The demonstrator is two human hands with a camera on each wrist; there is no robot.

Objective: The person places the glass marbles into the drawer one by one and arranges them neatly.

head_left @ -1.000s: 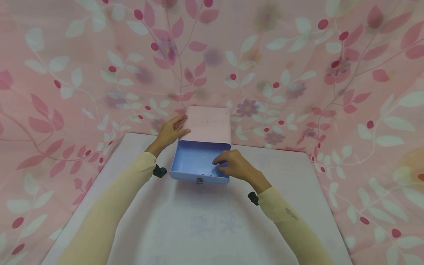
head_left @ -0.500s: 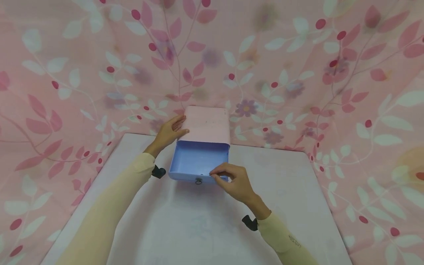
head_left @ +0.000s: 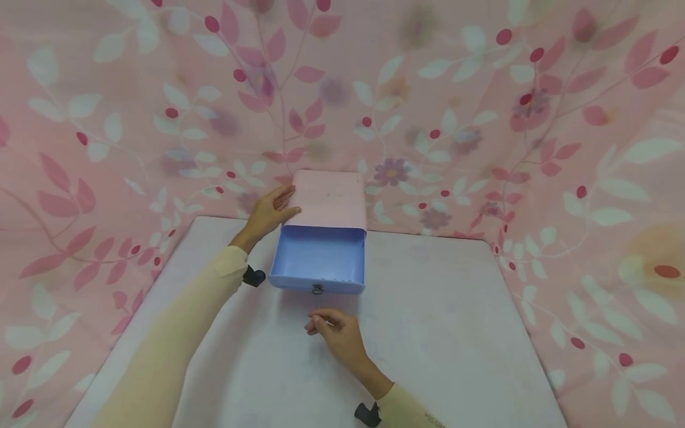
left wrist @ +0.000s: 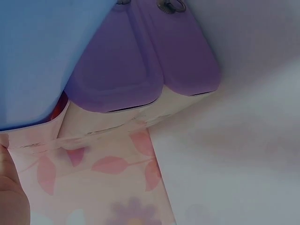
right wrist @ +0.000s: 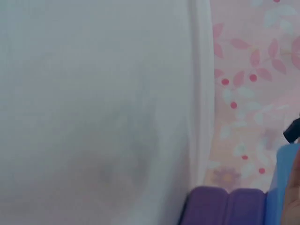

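Observation:
A small pink drawer cabinet [head_left: 327, 199] stands at the table's far edge, with its top blue drawer [head_left: 321, 255] pulled out. Two purple drawers [left wrist: 119, 65] lie below it in the left wrist view. My left hand [head_left: 267, 214] rests against the cabinet's left side, its thumb at the upper edge and its fingers fairly straight. In front of the drawer, over the table, is my right hand [head_left: 339, 339], apart from the cabinet. Its thumb and index finger are curled close together; whether something small sits between them cannot be made out.
A metal ring pull [head_left: 317, 289] hangs on the blue drawer's front. The white-covered table [head_left: 439, 333] reaches toward me. Pink floral cloth [head_left: 455, 89] hangs directly behind the cabinet and along both sides.
My right hand has come out of the blue drawer, over its front edge, and moved toward me and left. The left hand stays against the cabinet. The view has shifted slightly.

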